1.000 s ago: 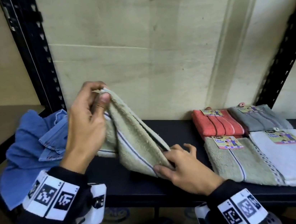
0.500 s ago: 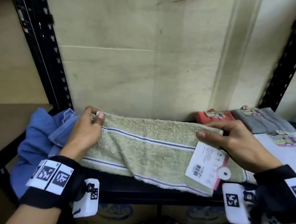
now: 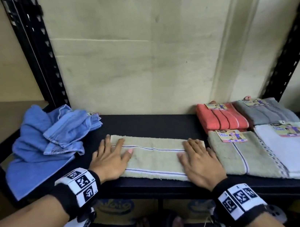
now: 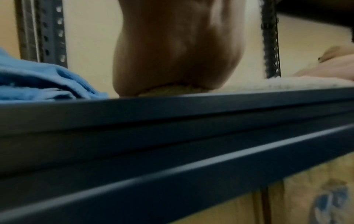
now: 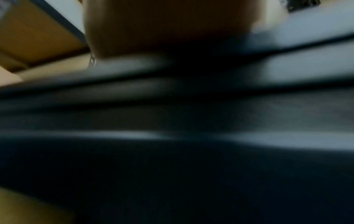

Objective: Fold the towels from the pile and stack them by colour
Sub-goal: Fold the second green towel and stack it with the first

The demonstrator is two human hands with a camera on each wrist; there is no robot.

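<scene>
Both palms are lying flat, left hand (image 3: 111, 157) and right hand (image 3: 199, 159) pressing the green towel (image 3: 154, 155) smooth, matching stack (image 3: 246, 155) waiting at three o'clock

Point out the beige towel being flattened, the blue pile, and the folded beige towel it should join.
beige towel (image 3: 155, 156), head view, bare middle between the hands.
blue pile (image 3: 41, 146), head view, crumpled centre of the heap.
folded beige towel (image 3: 235, 155), head view, flat top below its label.
</scene>
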